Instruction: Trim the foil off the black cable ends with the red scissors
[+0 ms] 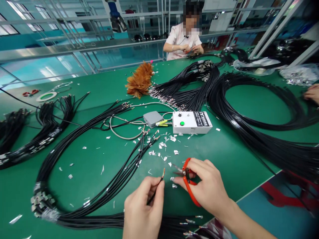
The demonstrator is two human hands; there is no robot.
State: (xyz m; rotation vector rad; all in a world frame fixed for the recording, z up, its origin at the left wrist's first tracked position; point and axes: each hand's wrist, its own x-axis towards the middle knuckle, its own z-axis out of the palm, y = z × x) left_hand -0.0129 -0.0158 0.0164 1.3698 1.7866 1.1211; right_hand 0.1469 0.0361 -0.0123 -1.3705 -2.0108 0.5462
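A: Hands?
B: Two. Left hand (143, 207) pinches one cable (156, 189) end above the surface (99, 159); right hand (205, 187) grips one red cutter (187, 181), just beside.
A: Boxes?
B: One white box (191, 122), one grey (153, 119).

green table (104, 166), black cable bundles (249, 132) looped across left and right, white control box (191, 122) at centre, grey pedal (153, 119) touching its left, feather duster (140, 80) upper centre, tape roll (46, 96) upper left, foil scraps (161, 145) scattered mid-frame
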